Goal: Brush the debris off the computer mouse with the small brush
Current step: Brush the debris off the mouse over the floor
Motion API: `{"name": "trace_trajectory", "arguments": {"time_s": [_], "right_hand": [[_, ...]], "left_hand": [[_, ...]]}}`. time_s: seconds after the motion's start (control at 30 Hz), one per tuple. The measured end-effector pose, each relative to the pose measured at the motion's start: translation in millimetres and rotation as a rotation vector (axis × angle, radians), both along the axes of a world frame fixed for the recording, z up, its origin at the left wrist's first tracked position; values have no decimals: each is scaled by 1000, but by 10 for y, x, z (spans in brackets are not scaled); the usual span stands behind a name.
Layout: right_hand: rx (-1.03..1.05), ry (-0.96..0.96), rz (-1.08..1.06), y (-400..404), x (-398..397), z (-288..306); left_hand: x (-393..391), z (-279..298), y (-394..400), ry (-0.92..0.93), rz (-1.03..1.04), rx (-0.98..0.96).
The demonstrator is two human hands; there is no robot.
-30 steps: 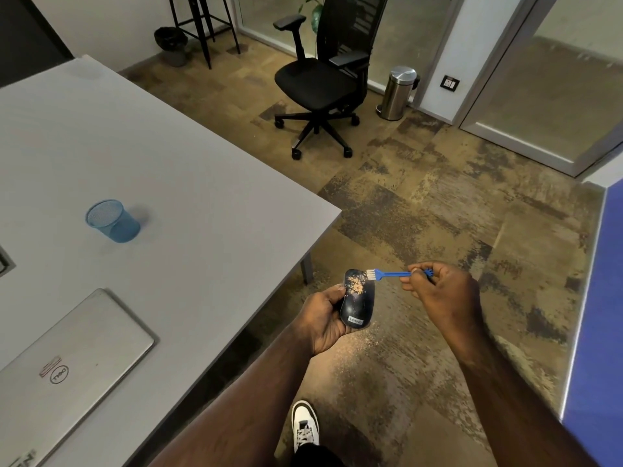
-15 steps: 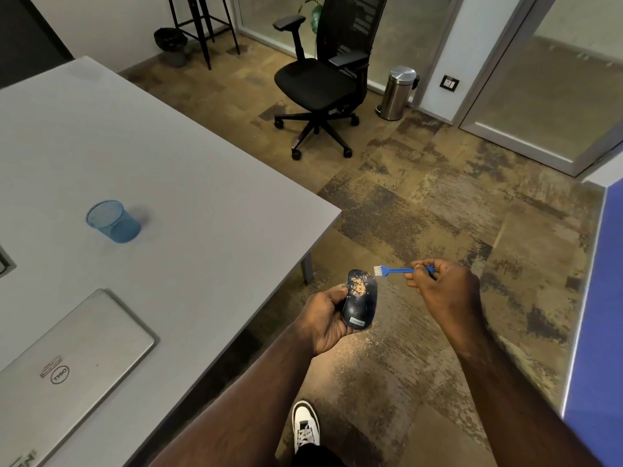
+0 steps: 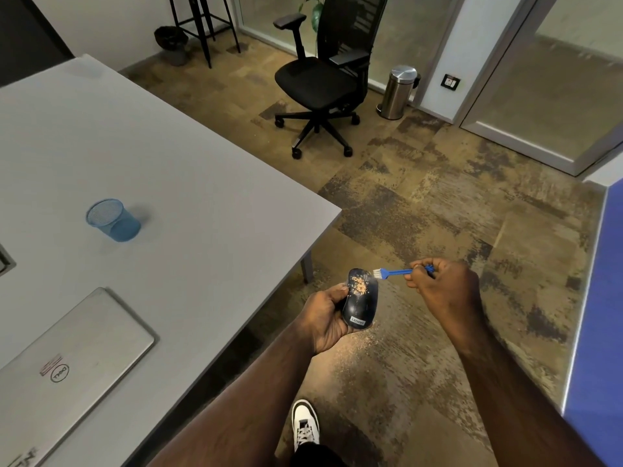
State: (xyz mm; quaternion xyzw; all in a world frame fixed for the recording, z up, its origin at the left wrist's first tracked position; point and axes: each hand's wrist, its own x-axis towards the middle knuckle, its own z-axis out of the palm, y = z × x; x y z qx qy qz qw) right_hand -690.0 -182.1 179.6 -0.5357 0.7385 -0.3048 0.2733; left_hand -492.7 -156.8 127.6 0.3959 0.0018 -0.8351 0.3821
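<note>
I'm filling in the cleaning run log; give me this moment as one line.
left hand holds Lenovo mouse | right hand pinches blue brush | bristles at mouse's far right edge | debris remains on mouse

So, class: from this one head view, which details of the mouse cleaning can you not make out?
- Underside of the mouse: hidden by the left hand.
- End of the brush handle: hidden in the right hand.
- Whether the bristles touch the mouse: too small.
- Laptop: cut off by the left and bottom edges.
</note>
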Motion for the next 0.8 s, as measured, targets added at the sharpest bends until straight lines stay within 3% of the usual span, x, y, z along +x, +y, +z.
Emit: {"name": "trace_trajectory", "arguments": {"time_s": [0.17, 0.3, 0.43, 0.57, 0.7, 0.8], "right_hand": [[-3, -96, 0, -8, -45, -21], [3, 23, -6, -9, -65, -47], [-2, -103, 13, -10, -47, -54], [-6, 29, 21, -27, -44, -58], [17, -57, 30, -43, -36, -75], [1, 71, 37, -25, -43, -88]], "left_hand": [[0, -2, -16, -15, -1, -6], [7, -13, -1, -20, -15, -9], [-2, -15, 5, -6, -33, -22], [-1, -3, 19, -2, -61, -36], [1, 9, 27, -5, -66, -39], [8, 9, 26, -16, -63, -32]]}}
